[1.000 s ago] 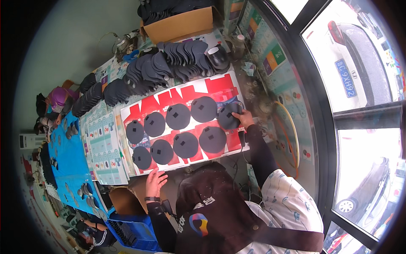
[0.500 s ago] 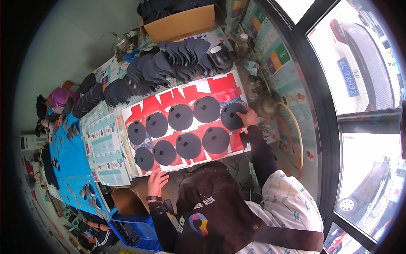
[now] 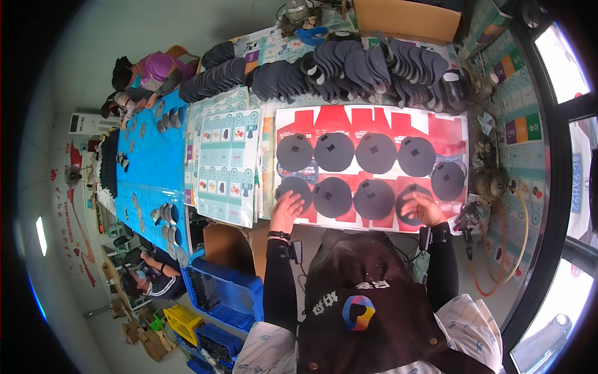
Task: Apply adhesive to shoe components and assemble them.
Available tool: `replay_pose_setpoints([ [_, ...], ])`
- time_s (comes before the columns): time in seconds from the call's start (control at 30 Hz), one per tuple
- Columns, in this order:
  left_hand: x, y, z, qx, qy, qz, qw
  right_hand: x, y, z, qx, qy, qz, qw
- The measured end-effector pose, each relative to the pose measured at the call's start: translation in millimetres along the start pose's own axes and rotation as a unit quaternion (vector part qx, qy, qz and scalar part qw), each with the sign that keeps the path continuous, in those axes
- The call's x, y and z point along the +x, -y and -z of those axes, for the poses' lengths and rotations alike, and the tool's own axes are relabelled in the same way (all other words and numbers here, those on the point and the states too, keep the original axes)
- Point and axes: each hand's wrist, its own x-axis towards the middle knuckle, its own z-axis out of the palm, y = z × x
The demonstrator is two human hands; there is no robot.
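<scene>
I see my left hand [image 3: 286, 209] lying flat with its fingers spread apart on a dark round disc [image 3: 294, 190]. That disc sits at the left end of the near row, right under my fingertips. My right hand [image 3: 428, 209] rests on another dark disc [image 3: 412, 202] near the right end of the same row, with its fingers loosely apart and nothing pinched between them.

The discs look flat, soft and dull, like felt or foam, and most have a small square patch in the middle. They lie in two rows on a shiny red and white cardboard sheet [image 3: 374, 118]. Beyond my fingers, a long line of dark curved pieces [image 3: 349, 65] stands packed edge to edge, like shingles. A brown cardboard box [image 3: 408, 19] sits past them.

To the left of my left fingers lie pale printed sheets [image 3: 227, 165], then a bright blue table cover [image 3: 146, 168] with more small dark pieces on it. Other people sit along that side. Blue plastic crates [image 3: 227, 299] are on the floor below. Big windows run down the right side of the room.

A second ago my right hand was reaching up to the far right disc. Now it has come back to the near row, and my left hand has moved up from the edge onto the sheet.
</scene>
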Motion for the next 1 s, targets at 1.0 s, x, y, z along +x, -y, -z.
replay_pose_setpoints([
  [1.0, 203, -28, -154, 0.051, 0.190, 0.114, 0.974, 154, 44, -23, 0.149, -0.127, 0.252, 0.948],
])
